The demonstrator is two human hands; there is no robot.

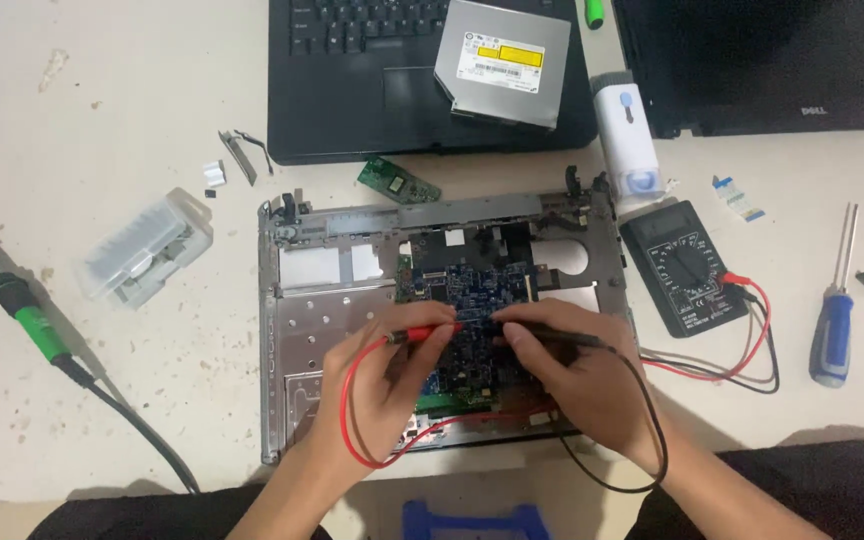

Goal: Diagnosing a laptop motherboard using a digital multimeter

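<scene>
An opened laptop base (297,330) lies in front of me with its blue circuit board (472,290) exposed. My left hand (387,380) pinches a red multimeter probe (427,333), tip pointing right onto the board. My right hand (572,375) holds a black probe (552,335), tip pointing left. The two tips nearly meet at the board's middle. Red and black leads run to a black multimeter (687,265) at the right.
A black laptop (352,100) with a silver optical drive (502,60) on it lies at the back, another dark laptop (772,60) beside it. A soldering iron (27,310) and clear plastic box (142,245) lie left; a blue-handled screwdriver (834,330) right.
</scene>
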